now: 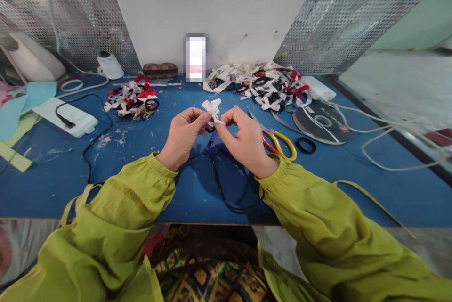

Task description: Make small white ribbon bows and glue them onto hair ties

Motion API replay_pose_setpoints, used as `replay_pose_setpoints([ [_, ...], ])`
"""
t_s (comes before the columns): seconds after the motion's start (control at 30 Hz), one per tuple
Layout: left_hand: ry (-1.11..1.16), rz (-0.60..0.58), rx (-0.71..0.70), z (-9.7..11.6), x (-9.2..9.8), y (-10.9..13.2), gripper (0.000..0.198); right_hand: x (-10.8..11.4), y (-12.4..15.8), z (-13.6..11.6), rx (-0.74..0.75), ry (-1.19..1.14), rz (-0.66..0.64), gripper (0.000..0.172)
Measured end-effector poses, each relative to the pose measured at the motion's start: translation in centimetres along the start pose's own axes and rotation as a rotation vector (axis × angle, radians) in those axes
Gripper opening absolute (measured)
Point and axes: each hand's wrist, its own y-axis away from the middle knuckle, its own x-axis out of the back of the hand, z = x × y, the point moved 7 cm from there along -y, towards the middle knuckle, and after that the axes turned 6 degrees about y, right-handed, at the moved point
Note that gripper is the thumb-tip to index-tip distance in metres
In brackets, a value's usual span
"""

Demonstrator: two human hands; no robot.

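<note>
Over the middle of the blue table, my left hand (187,134) and my right hand (245,139) meet at a small white ribbon bow (212,106). Both hands pinch it between thumb and fingers, left hand on its left side, right hand on its lower right. A bit of something black shows under the left fingertips, perhaps a hair tie, mostly hidden. Below the hands lies a purple-blue tool (216,144) with a black cord, partly covered by my right hand. Beside the right hand rest scissors (282,144) with yellow and red handles and a black hair tie (305,145).
Heaps of ribbon bows with hair ties lie at the back left (134,99) and back right (261,83). A phone (197,57) leans on the white board. A ribbon roll (321,123) is at right, a white power strip (67,116) at left. Cords cross the table (141,151).
</note>
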Motion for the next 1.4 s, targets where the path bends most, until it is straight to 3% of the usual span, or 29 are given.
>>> replay_pose_setpoints([
  [0.33, 0.005, 0.024, 0.076, 0.0, 0.4, -0.3, 0.023, -0.1, 0.1, -0.3, 0.086, 0.075, -0.001, 0.013],
  [0.47, 0.016, -0.059, 0.074, 0.3, 0.0, -0.1, 0.032, 0.1, 0.2, -0.2, 0.052, 0.094, 0.039, 0.014],
  [0.6, -0.022, -0.158, 0.030, 0.6, -0.7, 0.2, 0.026, 0.4, 0.3, -0.1, 0.039, 0.102, 0.057, 0.013],
  [0.87, 0.073, -0.078, 0.163, -0.5, -0.2, -0.1, 0.029, 0.0, 0.1, -1.1, 0.126, 0.090, -0.009, 0.018],
  [1.03, -0.037, -0.074, -0.012, 1.0, -0.4, 0.0, 0.025, 0.1, 0.2, -1.4, 0.148, 0.034, -0.033, 0.015],
  [1.2, -0.245, -0.141, -0.096, 1.4, -0.8, 0.1, 0.025, 1.6, -0.4, 0.6, -0.057, -0.131, 0.134, 0.011],
  [1.3, -0.415, -0.205, -0.163, 1.5, -1.2, 0.3, 0.023, 0.8, -0.8, 1.9, -0.185, -0.205, 0.057, 0.015],
  [1.4, -0.440, -0.230, -0.133, 1.3, -1.4, 0.3, 0.023, -0.4, -0.8, 2.5, -0.299, -0.342, -0.052, 0.014],
])
